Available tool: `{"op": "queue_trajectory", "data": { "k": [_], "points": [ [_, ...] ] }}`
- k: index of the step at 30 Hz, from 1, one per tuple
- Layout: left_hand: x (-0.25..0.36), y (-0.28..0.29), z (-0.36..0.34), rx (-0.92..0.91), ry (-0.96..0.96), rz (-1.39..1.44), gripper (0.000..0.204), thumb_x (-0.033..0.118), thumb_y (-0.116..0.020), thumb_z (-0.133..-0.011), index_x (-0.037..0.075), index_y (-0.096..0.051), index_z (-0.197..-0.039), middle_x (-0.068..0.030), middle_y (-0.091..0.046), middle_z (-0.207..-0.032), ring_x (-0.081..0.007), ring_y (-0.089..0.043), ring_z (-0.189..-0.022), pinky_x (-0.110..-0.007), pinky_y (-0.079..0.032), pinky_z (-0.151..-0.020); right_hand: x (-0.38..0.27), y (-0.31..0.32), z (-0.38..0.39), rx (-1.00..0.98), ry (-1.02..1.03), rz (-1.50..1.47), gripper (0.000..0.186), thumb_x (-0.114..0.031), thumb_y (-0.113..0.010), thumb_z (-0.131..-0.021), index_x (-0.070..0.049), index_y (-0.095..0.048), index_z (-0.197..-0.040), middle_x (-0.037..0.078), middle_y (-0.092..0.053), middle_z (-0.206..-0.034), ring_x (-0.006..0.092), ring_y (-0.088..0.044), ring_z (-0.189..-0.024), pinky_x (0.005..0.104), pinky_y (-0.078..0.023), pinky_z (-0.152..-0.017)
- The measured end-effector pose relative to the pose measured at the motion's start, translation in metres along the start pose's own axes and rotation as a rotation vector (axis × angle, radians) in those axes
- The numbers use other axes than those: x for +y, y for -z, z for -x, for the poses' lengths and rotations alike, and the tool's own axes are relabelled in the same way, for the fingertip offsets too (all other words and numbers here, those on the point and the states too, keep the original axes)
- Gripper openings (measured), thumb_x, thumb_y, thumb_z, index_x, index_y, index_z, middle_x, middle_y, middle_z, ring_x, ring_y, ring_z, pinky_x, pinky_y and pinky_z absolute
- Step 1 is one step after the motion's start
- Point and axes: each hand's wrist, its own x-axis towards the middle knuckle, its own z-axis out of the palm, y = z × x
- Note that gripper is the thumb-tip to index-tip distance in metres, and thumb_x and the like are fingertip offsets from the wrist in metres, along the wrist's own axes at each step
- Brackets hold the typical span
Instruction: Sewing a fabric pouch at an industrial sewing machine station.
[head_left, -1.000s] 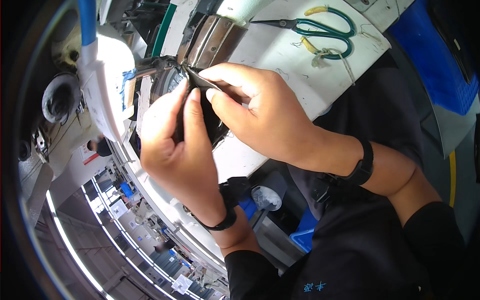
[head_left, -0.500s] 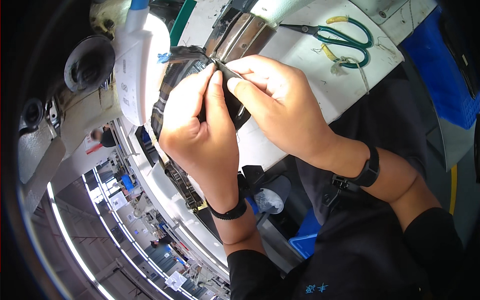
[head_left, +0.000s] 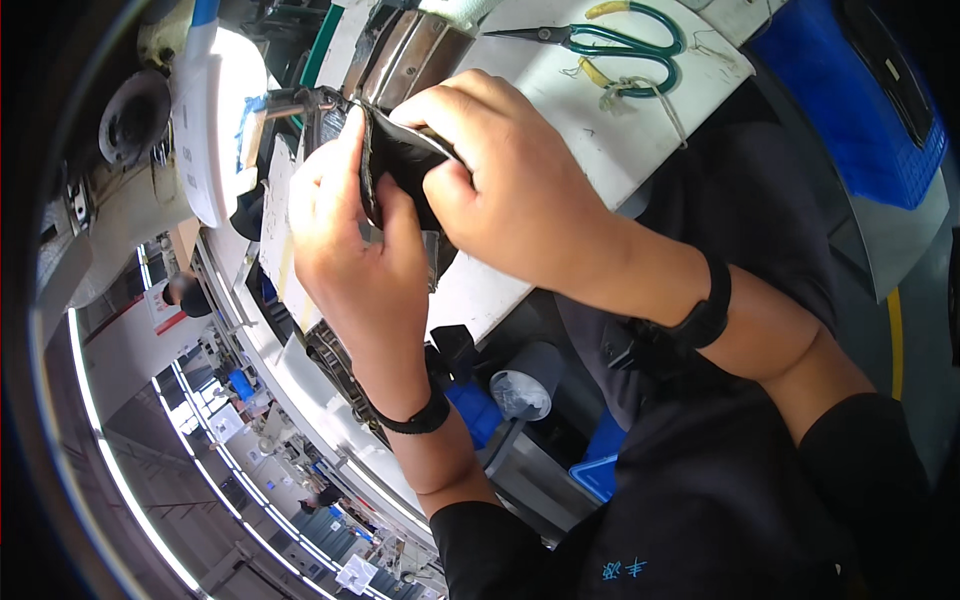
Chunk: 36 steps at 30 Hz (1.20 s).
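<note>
A dark folded piece of material (head_left: 405, 160) is pinched between my hands, with a narrow opening along its upper part. My left hand (head_left: 355, 230) has its fingers closed on the left edge. My right hand (head_left: 505, 190) grips the right edge, its thumb bent inward and its fingers curled over the top. Just above stands a brown metal machine part (head_left: 420, 55), with a dark fitting (head_left: 328, 115) beside the piece. On the white worktable (head_left: 560, 120), above my right hand, lie green-handled scissors (head_left: 625, 45) with yellow wrapping and tied string.
A white lamp or machine housing (head_left: 210, 130) stands at the left. Blue bins (head_left: 850, 100) sit at the right and below the table, near a grey bucket (head_left: 522, 385). A co-worker (head_left: 185, 295) is in the background at left, among rows of workstations.
Compared with earlier, my hands sit higher on the piece. My right thumb has bent further inward, and my left fingers have shifted along the left edge, showing more of it.
</note>
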Motion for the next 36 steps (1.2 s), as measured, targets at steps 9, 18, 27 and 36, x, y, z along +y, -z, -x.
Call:
{"op": "queue_trajectory", "data": {
  "k": [9, 18, 27, 36],
  "points": [
    [-0.005, 0.0, 0.007, 0.099, -0.102, 0.011, 0.031, 0.0, -0.082, -0.088, 0.006, -0.08, -0.118, -0.0122, -0.076, -0.111, -0.0262, -0.073, -0.1, -0.036, -0.057, -0.089, 0.005, 0.018, 0.007, -0.166, -0.159, -0.238, 0.026, -0.002, -0.065, -0.091, 0.003, -0.074, -0.115, 0.01, -0.076, -0.096, 0.0146, -0.068, -0.082, 0.0292, -0.056, -0.079],
    [0.005, -0.006, 0.012, 0.178, -0.051, 0.005, 0.021, -0.004, -0.079, -0.09, 0.001, -0.08, -0.111, -0.0113, -0.077, -0.104, -0.0222, -0.074, -0.093, -0.033, -0.058, -0.084, 0.012, 0.032, 0.008, -0.313, -0.385, -0.492, 0.023, -0.001, -0.065, -0.09, 0.003, -0.074, -0.111, 0.011, -0.075, -0.097, 0.0155, -0.07, -0.089, 0.0313, -0.056, -0.084],
    [-0.001, -0.015, 0.016, 0.217, 0.17, 0.26, 0.014, 0.003, -0.072, -0.1, -0.001, -0.078, -0.111, -0.0122, -0.079, -0.105, -0.0217, -0.075, -0.092, -0.032, -0.057, -0.085, -0.003, 0.014, -0.009, -0.248, -0.451, -0.482, 0.019, -0.013, -0.065, -0.101, 0.004, -0.073, -0.105, 0.008, -0.071, -0.083, 0.0088, -0.061, -0.073, 0.0271, -0.05, -0.066],
    [0.001, -0.013, 0.018, 0.243, -0.125, -0.05, 0.028, -0.001, -0.086, -0.084, 0.004, -0.082, -0.111, -0.0095, -0.077, -0.101, -0.022, -0.072, -0.089, -0.033, -0.057, -0.081, 0.014, 0.011, 0.0, -0.198, -0.216, -0.326, 0.019, -0.005, -0.069, -0.096, 0.005, -0.075, -0.111, 0.011, -0.073, -0.101, 0.0121, -0.067, -0.086, 0.0278, -0.053, -0.073]
  ]
}}
